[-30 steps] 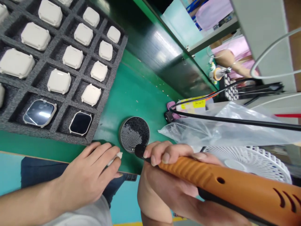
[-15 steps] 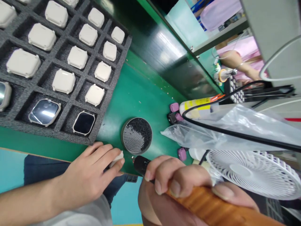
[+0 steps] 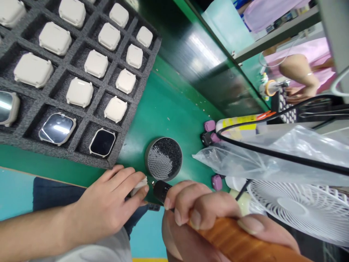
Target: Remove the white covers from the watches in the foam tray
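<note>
My left hand (image 3: 116,198) is closed on a small white watch case (image 3: 139,186), which is largely covered by the fingers. In my right hand (image 3: 207,211) is a screwdriver (image 3: 162,190) with a thick orange grip and a black front end. Its small metal tip points at the watch case, a short gap away. Just beyond the tip stands a round dark dish (image 3: 160,162) with a dotted plate, partly covered by tiny black pieces. A grey foam tray (image 3: 89,120) lies to the left, with white watch cases (image 3: 116,109) in its compartments; several show dark glass faces (image 3: 102,142).
Small purple blocks (image 3: 217,182) lie on the green bench (image 3: 169,109). To the right are a clear plastic bag (image 3: 240,154), a black cable (image 3: 272,147), a white bottle with a yellow label (image 3: 240,122) and a white fan (image 3: 294,205). A co-worker's arm (image 3: 298,71) shows behind the partition.
The view has shifted, so the tray and dish appear farther right. The screwdriver tip has come closer to the watch case. Both hands keep their holds.
</note>
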The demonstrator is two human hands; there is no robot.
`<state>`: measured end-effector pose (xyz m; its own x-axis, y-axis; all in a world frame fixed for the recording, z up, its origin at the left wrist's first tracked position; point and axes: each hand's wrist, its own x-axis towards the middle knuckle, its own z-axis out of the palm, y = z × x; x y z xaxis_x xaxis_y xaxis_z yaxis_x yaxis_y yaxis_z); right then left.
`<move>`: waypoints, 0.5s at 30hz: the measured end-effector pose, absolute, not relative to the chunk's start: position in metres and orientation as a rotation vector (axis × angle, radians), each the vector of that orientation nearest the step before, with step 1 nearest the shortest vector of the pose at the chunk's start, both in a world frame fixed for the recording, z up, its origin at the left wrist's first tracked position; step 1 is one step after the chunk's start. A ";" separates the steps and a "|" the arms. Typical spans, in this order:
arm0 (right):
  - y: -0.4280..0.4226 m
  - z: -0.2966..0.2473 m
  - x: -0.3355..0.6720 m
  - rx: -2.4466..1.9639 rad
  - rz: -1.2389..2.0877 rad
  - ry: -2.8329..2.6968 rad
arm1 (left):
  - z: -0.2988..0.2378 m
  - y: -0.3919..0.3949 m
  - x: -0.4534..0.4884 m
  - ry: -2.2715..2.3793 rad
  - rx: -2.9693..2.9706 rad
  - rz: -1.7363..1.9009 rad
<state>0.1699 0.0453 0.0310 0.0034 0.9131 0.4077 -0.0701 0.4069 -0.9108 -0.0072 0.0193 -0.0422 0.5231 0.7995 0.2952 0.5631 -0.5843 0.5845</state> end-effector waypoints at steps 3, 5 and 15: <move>0.040 0.031 0.176 -0.867 1.018 -1.399 | -0.041 0.020 -0.008 1.103 2.368 0.771; 0.035 0.031 0.182 -0.964 1.098 -1.372 | -0.040 0.021 -0.008 1.094 2.371 0.786; 0.052 0.036 0.193 -0.978 1.408 -1.485 | -0.038 0.022 -0.010 1.098 2.358 0.804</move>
<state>0.1931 0.0525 0.0363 -0.3369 0.9395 0.0623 -0.0119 0.0619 -0.9980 -0.0097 0.0220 -0.0378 0.5220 0.7884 0.3254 0.5481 -0.6024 0.5803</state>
